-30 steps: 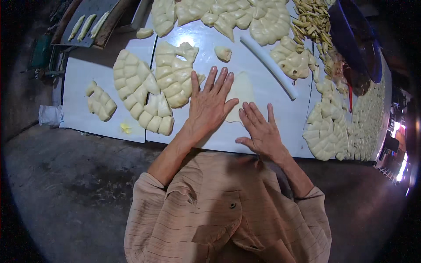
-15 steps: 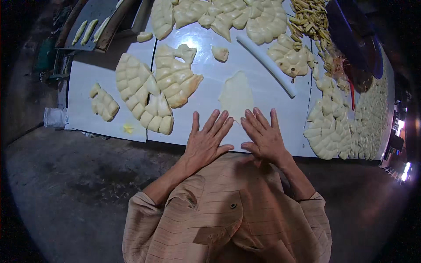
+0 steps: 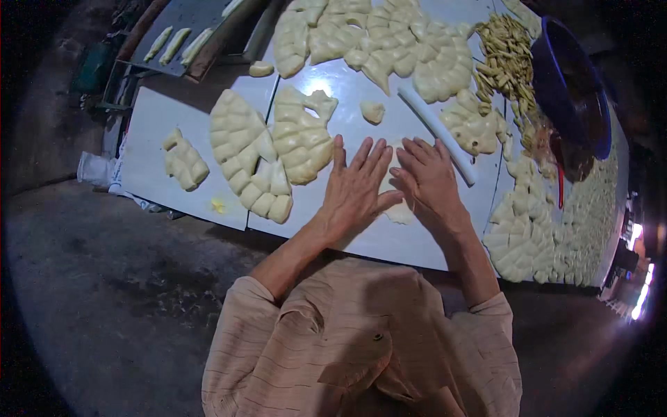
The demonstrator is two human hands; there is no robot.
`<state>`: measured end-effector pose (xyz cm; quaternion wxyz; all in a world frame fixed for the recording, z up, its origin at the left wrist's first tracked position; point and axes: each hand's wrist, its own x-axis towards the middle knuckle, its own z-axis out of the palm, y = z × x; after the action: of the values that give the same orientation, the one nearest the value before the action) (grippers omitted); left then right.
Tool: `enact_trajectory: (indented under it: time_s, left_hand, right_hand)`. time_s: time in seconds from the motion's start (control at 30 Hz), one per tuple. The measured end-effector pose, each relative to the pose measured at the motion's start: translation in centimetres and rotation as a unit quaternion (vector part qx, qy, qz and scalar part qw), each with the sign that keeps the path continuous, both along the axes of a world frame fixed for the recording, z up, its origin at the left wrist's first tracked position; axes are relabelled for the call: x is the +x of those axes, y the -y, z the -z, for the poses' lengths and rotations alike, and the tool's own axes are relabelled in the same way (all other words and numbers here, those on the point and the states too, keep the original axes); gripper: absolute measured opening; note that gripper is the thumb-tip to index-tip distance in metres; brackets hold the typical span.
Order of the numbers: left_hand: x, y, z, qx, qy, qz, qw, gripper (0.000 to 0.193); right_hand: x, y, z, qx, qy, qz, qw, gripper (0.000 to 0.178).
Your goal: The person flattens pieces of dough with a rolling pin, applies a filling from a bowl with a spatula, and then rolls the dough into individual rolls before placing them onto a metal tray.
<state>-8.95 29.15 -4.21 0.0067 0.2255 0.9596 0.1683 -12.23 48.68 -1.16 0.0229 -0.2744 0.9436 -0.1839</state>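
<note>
Seen from above, a person in a tan striped shirt [image 3: 299, 347] has both bare hands palm down on a white desk [image 3: 389, 243]. A thin, pale dough sheet [image 3: 397, 213] lies at the centre of the frame, partly hidden by the hands. The left hand [image 3: 358, 184] is flat at its left edge, fingers stretched out and slightly apart, clamped on nothing; the right hand [image 3: 432, 177] lies over its right part, fingers extended and close together, also gripping nothing. Just right of that hand is a slanting white rod [image 3: 438, 135]. A small dough lump [image 3: 372, 112] sits above the sheet. Scored dough slabs [image 3: 242, 142] spread left of centre and along the top. At upper right, brown strips [image 3: 504, 62] are heaped beside a dark blue bowl [image 3: 556, 76]; at upper left, pale strips [image 3: 174, 46] lie on a tray [image 3: 198, 15].
</note>
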Motion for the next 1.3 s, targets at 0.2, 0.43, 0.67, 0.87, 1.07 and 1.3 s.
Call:
enact_trajectory:
  time_s: [0.2,0.43,0.67,0.87,1.07,1.3]
  left_hand:
    - [-1.3,2.7,-2.5,0.074,0.071,-0.072,0.992,0.062]
    - [-4.4,9.6,-0.6,0.055,-0.061,-0.243,0.967,0.083]
    - [-5.2,9.9,0.4,-0.016,-0.015,-0.215,0.976,0.079]
    - [-5.3,9.7,-0.1,-0.031,-0.007,-0.214,0.976,0.071]
    - [-6.1,8.6,-1.0,-0.024,-0.001,-0.203,0.979,0.072]
    - [-6.8,7.3,-1.5,0.031,-0.063,-0.184,0.980,0.080]
  right_hand:
    - [-6.8,6.6,0.2,-0.102,0.009,0.007,0.995,0.040]
    - [-11.7,12.7,-0.6,-0.054,-0.046,-0.131,0.989,0.033]
    - [-12.6,12.2,0.8,-0.266,0.288,-0.052,0.919,0.017]
    - [-12.3,5.7,-3.5,-0.596,0.325,0.120,0.725,0.036]
    - [-11.3,3.1,-1.7,-0.372,0.211,0.147,0.892,0.041]
    - [-8.9,6.2,1.5,-0.217,0.117,0.110,0.963,0.042]
